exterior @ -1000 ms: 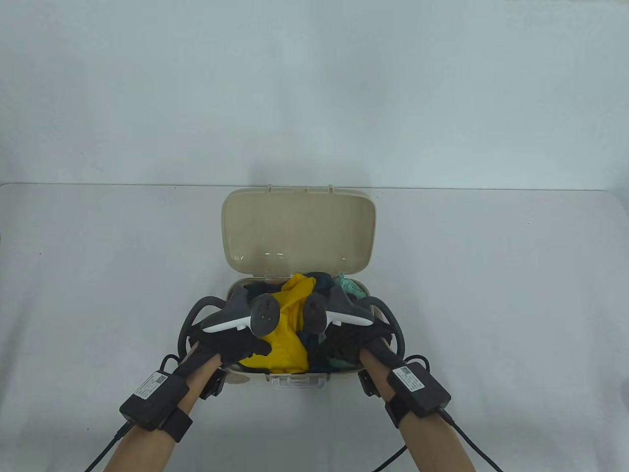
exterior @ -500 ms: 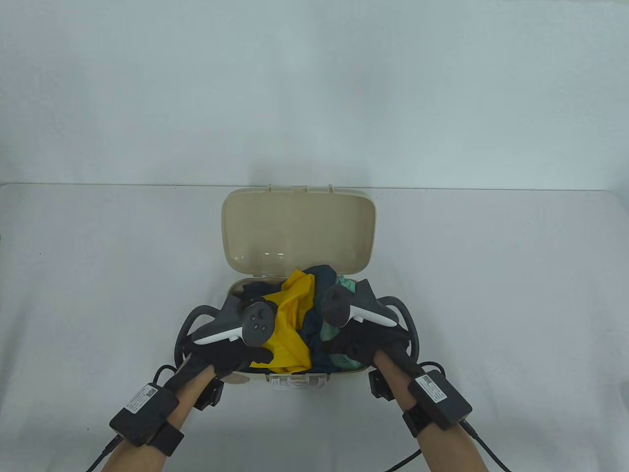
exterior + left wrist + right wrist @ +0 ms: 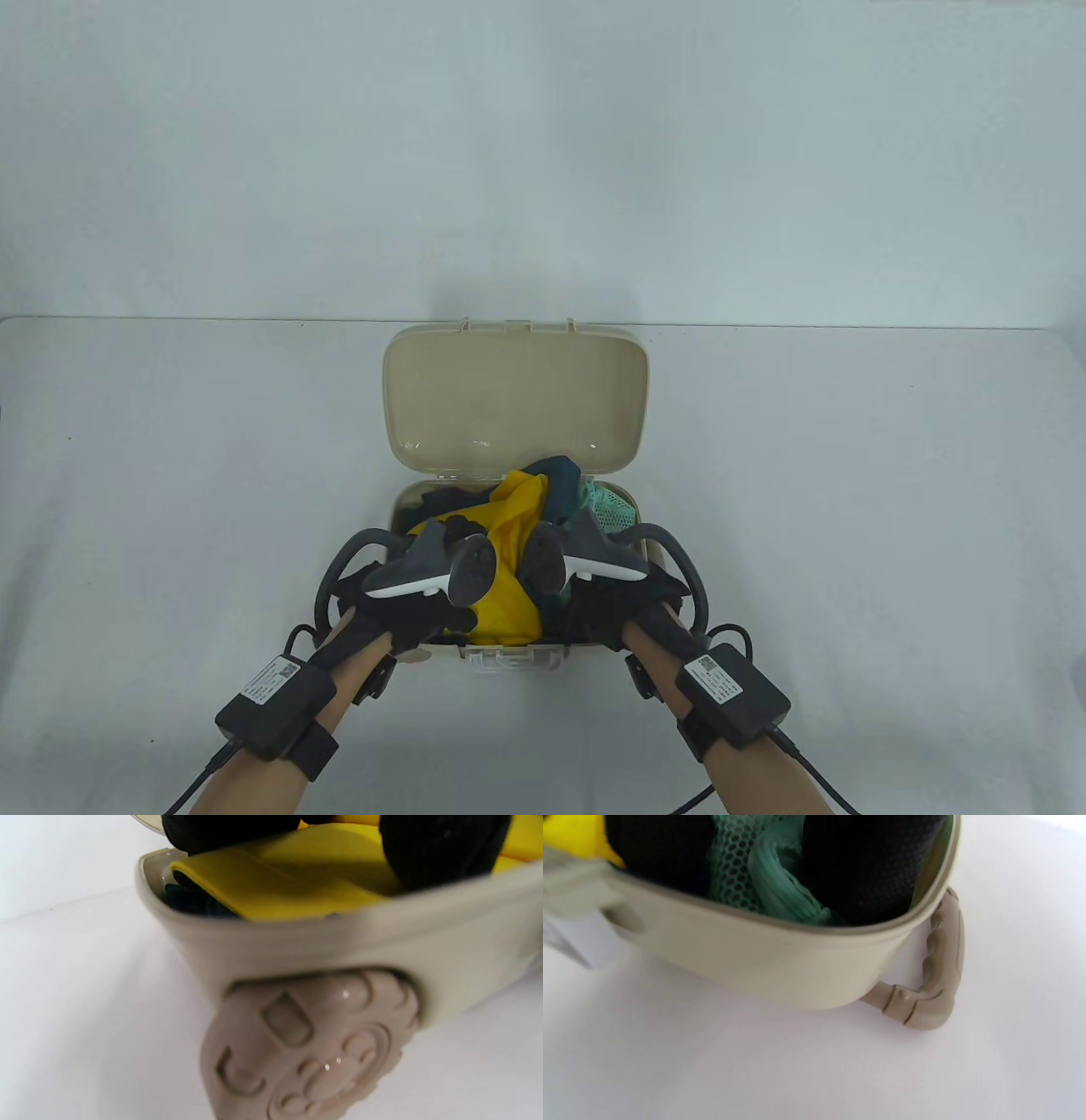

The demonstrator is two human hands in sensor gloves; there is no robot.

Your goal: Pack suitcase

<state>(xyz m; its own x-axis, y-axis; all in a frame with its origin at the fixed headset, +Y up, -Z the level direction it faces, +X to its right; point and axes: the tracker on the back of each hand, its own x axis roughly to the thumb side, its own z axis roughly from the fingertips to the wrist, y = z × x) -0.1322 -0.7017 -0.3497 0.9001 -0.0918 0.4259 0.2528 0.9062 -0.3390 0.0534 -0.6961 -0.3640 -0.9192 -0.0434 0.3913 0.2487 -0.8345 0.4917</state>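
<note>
A small beige suitcase [image 3: 513, 655] lies open near the table's front, its lid [image 3: 516, 399] standing up at the back. It is heaped with a yellow garment [image 3: 509, 586], a dark teal one [image 3: 556, 480] and a mint mesh one [image 3: 612, 507]. My left hand [image 3: 441, 611] presses down on the yellow garment [image 3: 297, 878] at the case's front left, black fingers [image 3: 441, 849] on the cloth. At the front right, my right hand [image 3: 594, 607] pushes into the case, its fingers [image 3: 865, 866] on either side of the mint mesh [image 3: 755, 870].
The case stands on a white table [image 3: 848, 509] with a white wall behind. A beige wheel [image 3: 314, 1052] sticks out of the case's left end and a carry handle [image 3: 937, 971] out of its right end. Cables trail from both wrist units.
My right hand swung out to the right, then came back left onto the clothes. More mint mesh now shows at the back right. My left hand shifted slightly right over the yellow garment.
</note>
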